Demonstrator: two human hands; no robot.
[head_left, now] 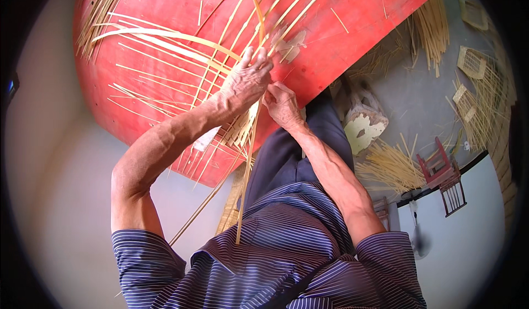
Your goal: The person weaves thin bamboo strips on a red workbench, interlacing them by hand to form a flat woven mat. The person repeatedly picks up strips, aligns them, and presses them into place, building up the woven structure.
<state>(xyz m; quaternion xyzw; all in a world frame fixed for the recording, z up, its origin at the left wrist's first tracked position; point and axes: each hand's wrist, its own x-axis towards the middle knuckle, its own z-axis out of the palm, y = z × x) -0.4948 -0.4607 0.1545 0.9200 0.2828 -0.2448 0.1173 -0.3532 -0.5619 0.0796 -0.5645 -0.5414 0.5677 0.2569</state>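
A partly woven piece of pale bamboo strips (237, 128) lies across the near edge of a red tabletop (325, 50). Long loose strip ends fan out from it to the left, to the far side and down over my lap. Over the right end of the weave, my left hand (247, 83) has its fingers bent around the strips; a wide, curved bamboo strip (176, 35) runs out from beneath it. Close beside it, my right hand (282, 106) is closed in a pinch at the weave's right edge. The strip ends between its fingertips are mostly hidden.
A bundle of thin strips (102, 20) lies at the table's far left. On the floor to the right are a pile of strips (391, 166), a hanging bunch (432, 31), a small red chair (438, 166), a worn stool (365, 127) and several unfinished woven pieces (471, 62).
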